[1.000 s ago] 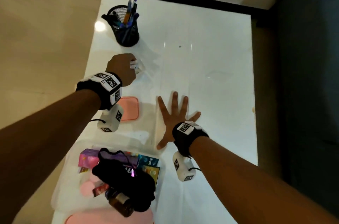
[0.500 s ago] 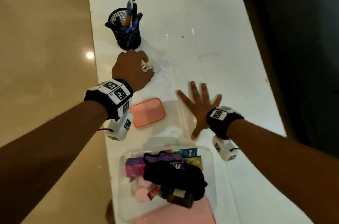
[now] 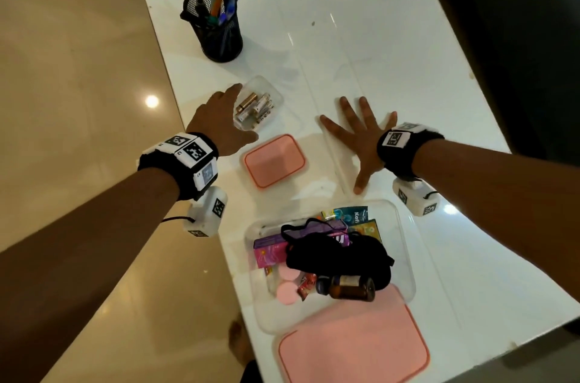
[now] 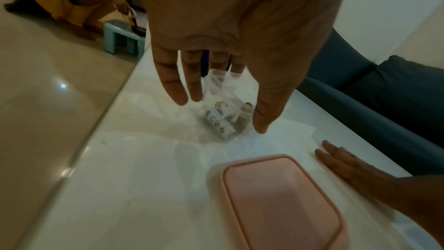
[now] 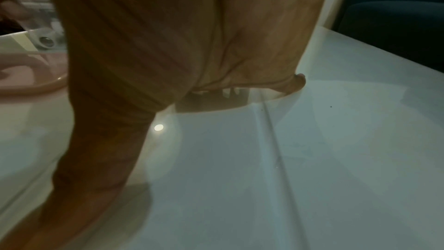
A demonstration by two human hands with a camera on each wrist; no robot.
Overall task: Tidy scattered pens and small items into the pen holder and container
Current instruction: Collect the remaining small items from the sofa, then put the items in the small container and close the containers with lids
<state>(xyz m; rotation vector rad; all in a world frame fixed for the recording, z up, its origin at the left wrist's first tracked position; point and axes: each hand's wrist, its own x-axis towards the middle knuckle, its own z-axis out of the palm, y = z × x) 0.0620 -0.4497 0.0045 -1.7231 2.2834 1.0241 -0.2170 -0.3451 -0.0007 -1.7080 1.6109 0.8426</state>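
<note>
A black mesh pen holder (image 3: 216,34) with several pens stands at the table's far left. Nearer sits a small clear container (image 3: 260,90) (image 4: 223,90) holding several batteries (image 3: 254,108) (image 4: 218,123). My left hand (image 3: 224,119) (image 4: 216,113) hovers just above its left side with fingers straight, gripping nothing. A small pink lid (image 3: 273,161) (image 4: 283,201) lies just in front of it. My right hand (image 3: 356,137) (image 5: 168,35) lies flat and spread on the white table (image 3: 392,46). A large clear container (image 3: 405,244) near me holds packets, a black cloth and a brown bottle.
A large pink lid (image 3: 353,342) lies under the big container's near edge. The table's left edge drops to a beige floor (image 3: 78,68). A dark sofa (image 4: 384,92) lines the right side. A person in yellow (image 4: 72,1) crouches by a small stool (image 4: 125,39).
My left hand has let go of the small clear container and opened above it, and the batteries now show. The right hand stays flat on the table. The head view has shifted.
</note>
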